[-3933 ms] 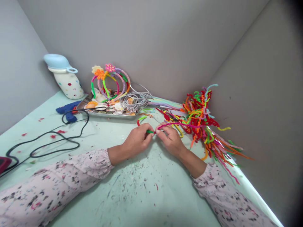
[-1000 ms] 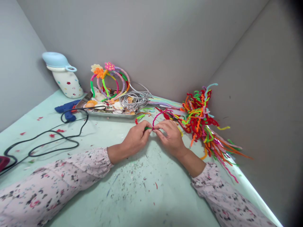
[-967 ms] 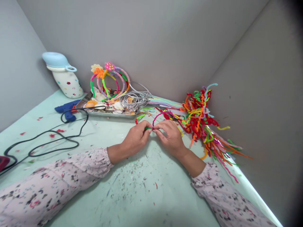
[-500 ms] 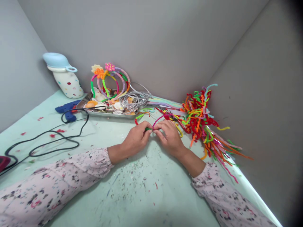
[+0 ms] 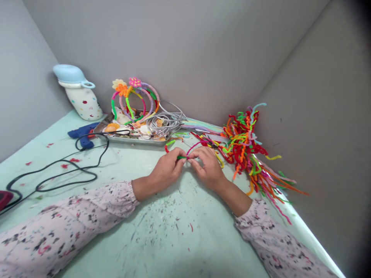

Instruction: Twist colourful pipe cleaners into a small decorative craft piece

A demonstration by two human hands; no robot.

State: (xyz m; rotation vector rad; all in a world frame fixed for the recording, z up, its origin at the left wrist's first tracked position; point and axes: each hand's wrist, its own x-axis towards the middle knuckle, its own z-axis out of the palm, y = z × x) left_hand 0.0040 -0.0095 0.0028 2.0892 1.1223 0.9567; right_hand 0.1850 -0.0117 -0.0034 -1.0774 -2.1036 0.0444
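1. Across the pale green tabletop [image 5: 179,235], a pipe cleaner heap [image 5: 243,146] lies right, against the wall.
2. Metal tray [image 5: 130,141] sits beyond the hands, holding shells [image 5: 145,130].
3. Left hand [image 5: 166,170] pinches a green pipe cleaner [image 5: 181,157]; right hand [image 5: 207,168] pinches a pink pipe cleaner [image 5: 194,146]; their ends meet between the fingertips, above the tabletop.

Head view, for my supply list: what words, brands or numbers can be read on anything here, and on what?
None can be read. The glue gun and the spotted jug show no legible text; the red object at the left edge is too blurred to tell.
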